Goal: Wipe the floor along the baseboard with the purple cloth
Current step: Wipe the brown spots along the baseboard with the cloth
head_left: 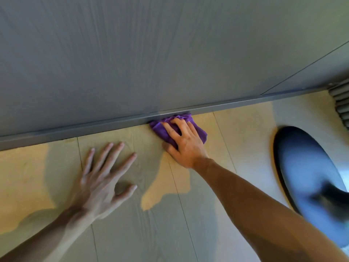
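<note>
Purple cloth (198, 132) lies bunched on the floor (217, 214), its far edge pushed up against the grey baseboard (94, 127) roughly midway along the visible run. Right hand (184, 141) rests palm-down on top of the cloth, fingers spread and curled slightly into the fabric, thumb reaching off the cloth's near-left edge onto bare floor; the hand presses rather than pinches. Cloth shows on both sides of the hand, more of it to the right. Left hand (103, 179) is flat on the floor to the left of the cloth and well apart from it, fingers fanned wide, fingertips near the baseboard but not touching it. Baseboard runs as one continuous strip, slanting from lower left to upper right, beneath a grey wood-grain wall panel (151, 53). Floor is pale plank, with seams running away from the baseboard. Bare floor lies open along the baseboard on either side of the cloth. At the right, a dark oval object (309, 176), blurred and not identifiable, lies on the floor clear of the baseboard. A ribbed grey item (340, 99) sits at the far right end beside the baseboard
</note>
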